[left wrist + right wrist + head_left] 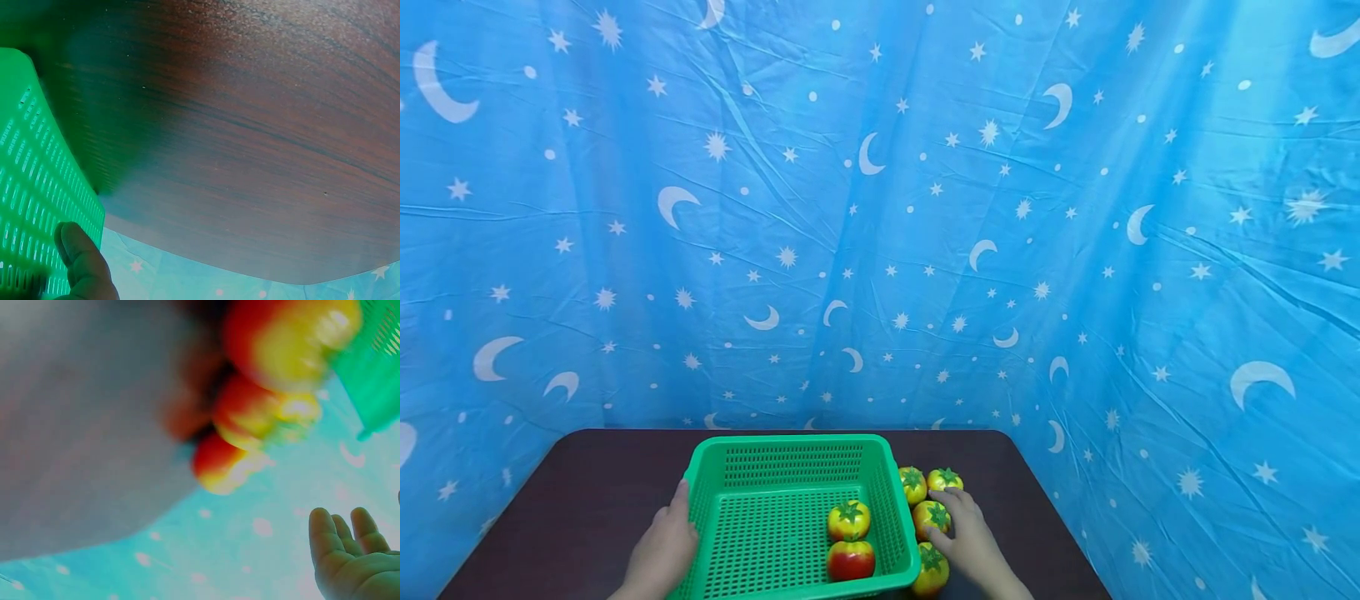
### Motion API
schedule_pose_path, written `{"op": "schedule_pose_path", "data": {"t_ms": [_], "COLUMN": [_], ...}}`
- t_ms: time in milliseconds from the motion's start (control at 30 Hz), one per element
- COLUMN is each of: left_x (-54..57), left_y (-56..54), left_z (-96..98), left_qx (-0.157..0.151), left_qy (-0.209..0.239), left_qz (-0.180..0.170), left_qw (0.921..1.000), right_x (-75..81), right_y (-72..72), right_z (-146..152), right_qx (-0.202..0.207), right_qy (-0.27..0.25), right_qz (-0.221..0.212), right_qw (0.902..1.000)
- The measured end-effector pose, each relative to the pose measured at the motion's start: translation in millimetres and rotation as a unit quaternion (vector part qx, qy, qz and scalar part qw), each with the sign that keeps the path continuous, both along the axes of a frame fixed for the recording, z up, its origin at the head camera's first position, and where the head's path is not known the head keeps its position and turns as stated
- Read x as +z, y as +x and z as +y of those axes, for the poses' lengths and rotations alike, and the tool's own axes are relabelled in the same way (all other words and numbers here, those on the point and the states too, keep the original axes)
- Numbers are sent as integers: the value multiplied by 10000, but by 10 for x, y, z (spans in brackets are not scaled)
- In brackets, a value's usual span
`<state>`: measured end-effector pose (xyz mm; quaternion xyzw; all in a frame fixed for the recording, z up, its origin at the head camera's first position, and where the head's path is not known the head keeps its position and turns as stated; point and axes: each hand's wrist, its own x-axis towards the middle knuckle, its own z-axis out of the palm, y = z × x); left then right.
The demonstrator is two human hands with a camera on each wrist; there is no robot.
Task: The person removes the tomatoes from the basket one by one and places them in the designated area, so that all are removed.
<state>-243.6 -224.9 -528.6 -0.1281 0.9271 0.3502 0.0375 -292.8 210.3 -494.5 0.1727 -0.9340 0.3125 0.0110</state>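
A green plastic basket [786, 533] with slotted walls stands on the table, two red-and-yellow tomatoes inside: one [849, 521] shows its green leafy top, the other [851, 561] its red side. My left hand [664, 542] rests against the basket's left wall, with extended fingers [78, 247] touching the outside in the left wrist view. Beyond the right wall several more tomatoes are grouped. My right hand [967, 533] is over them, fingers spread, nearest the middle tomato [928, 518]. In the right wrist view its fingers [322, 531] look apart from the blurred tomatoes [247, 412].
The dark brown wooden table [602, 500] has rounded far corners. A blue curtain [880, 250] with white moons and stars hangs behind and to the right of it. Another tomato [930, 570] lies close against the basket's near right corner.
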Motion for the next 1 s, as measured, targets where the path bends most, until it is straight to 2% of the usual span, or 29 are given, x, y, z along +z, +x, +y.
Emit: {"op": "schedule_pose_path", "data": {"t_ms": [133, 233, 400, 667, 1000], "left_x": [5, 10, 15, 36, 20], "left_y": [4, 1, -1, 22, -22], "left_z": [-8, -11, 1, 41, 1], "left_qx": [-4, 1, 41, 58, 62], "left_qy": [-83, -143, -131, -39, -104], "left_qz": [13, 22, 31, 26, -177], "left_qw": [10000, 9999, 9999, 10000, 9998], "right_x": [208, 352, 505, 544, 508], "right_y": [-48, -69, -92, -107, -137], "right_z": [-177, -339, -588, -845, -1037], "right_qx": [173, 416, 867, 1155, 1367], "right_qy": [-54, -82, 92, 325, 530], "right_qz": [324, 398, 511, 474, 272], "right_qw": [9993, 9983, 9949, 9916, 9888]}}
